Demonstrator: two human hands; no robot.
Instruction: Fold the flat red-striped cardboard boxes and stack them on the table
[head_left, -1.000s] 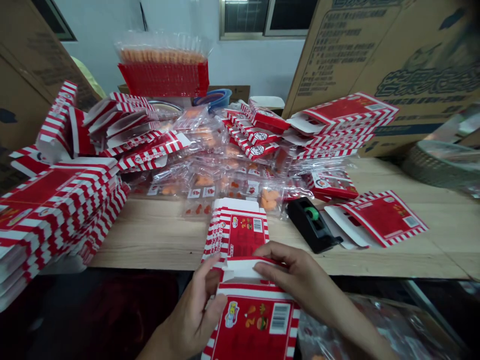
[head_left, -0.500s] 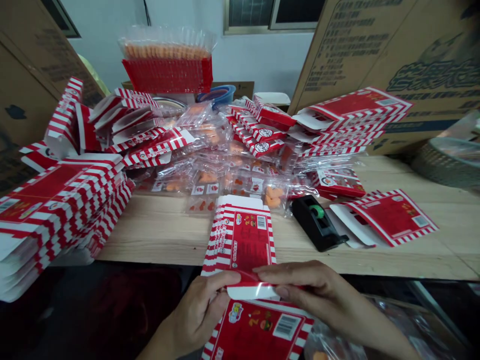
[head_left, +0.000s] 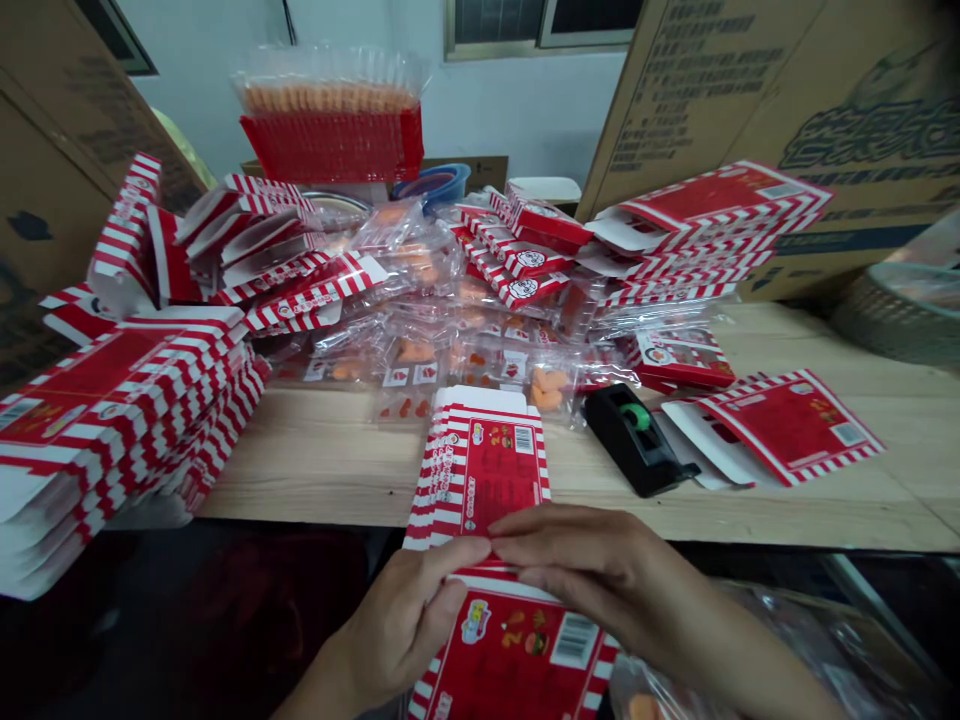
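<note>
A red-and-white striped cardboard box with a barcode lies low in front of me, its far end between my hands. My left hand grips the left part of that end, thumb on the near face and index finger along the top edge. From the right, my right hand lays its fingers over the same edge, closed on it. The fingertips of both hands meet near the middle and hide most of the end flap. Just beyond, a stack of matching flattened boxes projects over the table's front edge.
A black tape dispenser stands right of the stack, beside another striped box. Piles of boxes rise at left and right. Clear packets fill the middle. Large cartons and a basket stand behind.
The white end flap, raised and showing before, is now folded down under my fingers. My right hand has shifted slightly left and up, closing in on my left fingertips.
</note>
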